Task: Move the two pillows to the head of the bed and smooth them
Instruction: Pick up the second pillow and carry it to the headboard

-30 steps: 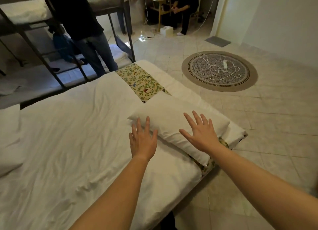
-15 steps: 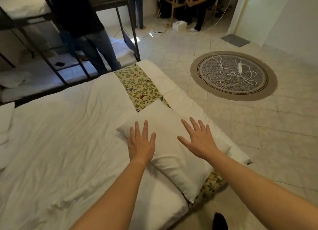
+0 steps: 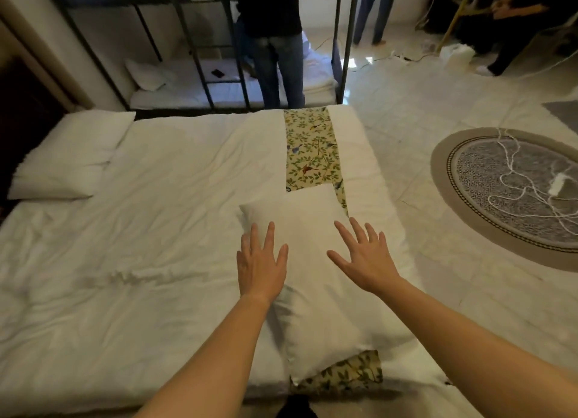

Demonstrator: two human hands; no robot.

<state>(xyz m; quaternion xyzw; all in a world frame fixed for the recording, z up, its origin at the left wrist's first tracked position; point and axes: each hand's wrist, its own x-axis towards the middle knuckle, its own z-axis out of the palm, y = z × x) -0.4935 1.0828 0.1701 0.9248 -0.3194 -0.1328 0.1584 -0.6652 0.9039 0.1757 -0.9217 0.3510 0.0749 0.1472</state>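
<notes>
On the near right part of the bed [image 3: 150,230], one white pillow [image 3: 316,292] lies at an angle across the floral runner [image 3: 312,148], its near corner reaching the mattress edge. Both hands are over it, fingers spread wide, palms down, gripping nothing.

- Left hand [image 3: 261,266]: over the pillow's left edge, partly over the duvet. Contact or just above: cannot tell.
- Right hand [image 3: 367,261]: over the pillow's upper right part; likewise cannot tell whether it presses.
- Second pillow [image 3: 72,154]: far left of the bed, well apart from the first, lying flat. Which side is the head of the bed is not shown outright; I take the left end, where this pillow rests, to be it.

Risks, as judged from this layout:
1. Pillow sits close to the bed's right edge. A flat-palmed push or a loose pinch could slide it off onto the tiled floor [image 3: 438,292].
2. Grabbing with spread fingers may catch the duvet underneath as well and drag new creases into it; the duvet is already rumpled at centre.
3. Dragging rather than lifting could pull the runner askew.
4. Someone stands at the far side of the bed by the bunk frame [image 3: 200,42]; a swung pillow might brush them.
</notes>
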